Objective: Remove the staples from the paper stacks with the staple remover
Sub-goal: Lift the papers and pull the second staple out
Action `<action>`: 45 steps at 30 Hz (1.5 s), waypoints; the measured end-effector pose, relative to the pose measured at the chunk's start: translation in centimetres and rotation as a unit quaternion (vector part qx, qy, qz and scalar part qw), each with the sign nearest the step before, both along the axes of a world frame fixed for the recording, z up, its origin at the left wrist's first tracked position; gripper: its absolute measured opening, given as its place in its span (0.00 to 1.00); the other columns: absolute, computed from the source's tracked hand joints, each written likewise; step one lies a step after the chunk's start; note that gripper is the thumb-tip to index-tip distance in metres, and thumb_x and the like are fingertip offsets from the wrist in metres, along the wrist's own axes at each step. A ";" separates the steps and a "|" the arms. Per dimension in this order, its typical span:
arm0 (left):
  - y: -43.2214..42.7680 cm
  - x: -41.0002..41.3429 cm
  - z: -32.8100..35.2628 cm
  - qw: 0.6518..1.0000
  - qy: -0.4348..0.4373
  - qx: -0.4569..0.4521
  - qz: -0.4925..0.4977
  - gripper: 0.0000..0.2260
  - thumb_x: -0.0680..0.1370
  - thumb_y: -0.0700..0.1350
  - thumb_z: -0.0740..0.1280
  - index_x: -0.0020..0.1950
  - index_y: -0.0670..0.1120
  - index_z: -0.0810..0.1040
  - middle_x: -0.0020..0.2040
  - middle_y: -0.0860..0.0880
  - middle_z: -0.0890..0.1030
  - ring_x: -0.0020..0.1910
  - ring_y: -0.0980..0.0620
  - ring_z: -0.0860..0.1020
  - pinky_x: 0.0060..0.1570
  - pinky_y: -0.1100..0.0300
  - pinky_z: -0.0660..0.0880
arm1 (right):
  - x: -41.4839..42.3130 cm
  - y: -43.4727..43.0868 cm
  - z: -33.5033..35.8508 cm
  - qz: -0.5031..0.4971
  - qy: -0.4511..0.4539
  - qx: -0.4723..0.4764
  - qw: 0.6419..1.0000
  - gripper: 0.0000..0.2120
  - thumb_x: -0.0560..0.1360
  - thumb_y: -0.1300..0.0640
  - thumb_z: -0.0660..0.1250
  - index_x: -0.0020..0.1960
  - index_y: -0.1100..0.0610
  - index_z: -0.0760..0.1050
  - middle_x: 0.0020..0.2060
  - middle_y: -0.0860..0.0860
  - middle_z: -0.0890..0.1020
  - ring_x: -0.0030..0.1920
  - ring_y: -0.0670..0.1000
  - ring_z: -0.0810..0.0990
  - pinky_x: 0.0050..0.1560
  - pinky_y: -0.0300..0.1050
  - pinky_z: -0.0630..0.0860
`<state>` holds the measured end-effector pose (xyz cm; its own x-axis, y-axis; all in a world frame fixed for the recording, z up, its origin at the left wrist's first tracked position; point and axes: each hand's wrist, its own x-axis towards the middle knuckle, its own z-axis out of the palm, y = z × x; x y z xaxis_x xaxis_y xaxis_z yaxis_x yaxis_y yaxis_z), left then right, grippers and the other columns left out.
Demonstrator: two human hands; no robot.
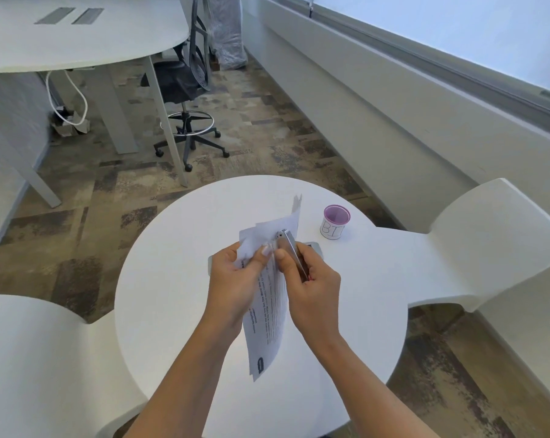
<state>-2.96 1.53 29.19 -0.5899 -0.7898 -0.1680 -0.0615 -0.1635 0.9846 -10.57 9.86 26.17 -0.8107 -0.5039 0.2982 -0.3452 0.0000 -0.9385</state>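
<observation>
I hold a stack of printed paper point(267, 324) up above the round white table point(172, 279). My left hand point(235, 279) pinches the stack near its upper part, where the top sheets curl upward. My right hand point(311, 286) grips a metal staple remover point(291, 251), its tip pressed against the paper beside my left thumb. The staple itself is too small to see. A grey flat thing point(314, 247) lies on the table, mostly hidden behind my hands.
A small purple-rimmed cup point(335, 222) with handwritten letters stands on the table to the right. White moulded chairs flank the table at left point(46, 358) and right point(488, 235). A black office chair point(185, 90) and a desk point(77, 33) are farther back.
</observation>
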 end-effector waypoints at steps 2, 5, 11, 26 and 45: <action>0.0 0.1 0.4 0.999 0.021 0.034 0.009 0.04 0.76 0.48 0.72 0.48 0.49 0.85 0.44 0.48 0.87 0.45 0.47 0.85 0.45 0.52 0.81 | 0.1 0.1 0.0 0.007 -0.027 -0.017 0.999 0.10 0.78 0.47 0.66 0.41 0.50 0.76 0.29 0.47 0.74 0.30 0.42 0.68 0.30 0.35 0.66; 0.1 0.2 0.8 0.997 0.033 0.071 0.004 0.09 0.76 0.50 0.72 0.51 0.47 0.84 0.46 0.48 0.87 0.48 0.45 0.85 0.47 0.51 0.80 | 0.3 0.3 0.2 0.001 -0.088 -0.036 0.995 0.09 0.77 0.45 0.65 0.44 0.50 0.76 0.34 0.54 0.76 0.32 0.46 0.70 0.33 0.52 0.72; 0.4 0.4 1.4 0.984 0.068 0.166 -0.007 0.13 0.78 0.49 0.68 0.58 0.44 0.82 0.54 0.45 0.86 0.57 0.42 0.82 0.62 0.43 0.76 | 0.3 0.5 0.6 0.024 -0.095 -0.042 0.994 0.15 0.69 0.42 0.74 0.49 0.49 0.75 0.38 0.42 0.81 0.37 0.43 0.78 0.39 0.38 0.77; -4.7 0.8 1.1 0.931 -0.053 0.257 -0.254 0.27 0.74 0.60 0.66 0.54 0.36 0.84 0.52 0.36 0.83 0.49 0.39 0.81 0.54 0.47 0.79 | -2.0 2.5 0.2 0.080 0.045 0.134 0.987 0.13 0.65 0.42 0.78 0.41 0.42 0.75 0.32 0.38 0.78 0.32 0.41 0.74 0.33 0.30 0.69; -5.9 -1.0 -1.7 0.920 -0.162 0.141 -0.328 0.11 0.80 0.35 0.63 0.59 0.34 0.79 0.48 0.38 0.84 0.43 0.45 0.84 0.48 0.53 0.82 | -3.2 2.5 -1.8 0.062 -0.003 0.163 0.985 0.17 0.67 0.47 0.77 0.50 0.35 0.74 0.38 0.39 0.82 0.38 0.41 0.79 0.38 0.30 0.73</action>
<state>-3.93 -4.41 27.47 -0.8073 -0.1802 -0.5619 -0.5200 -0.2329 0.8218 -13.82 12.32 24.42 -0.7390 -0.6664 0.0993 -0.3550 0.2599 -0.8980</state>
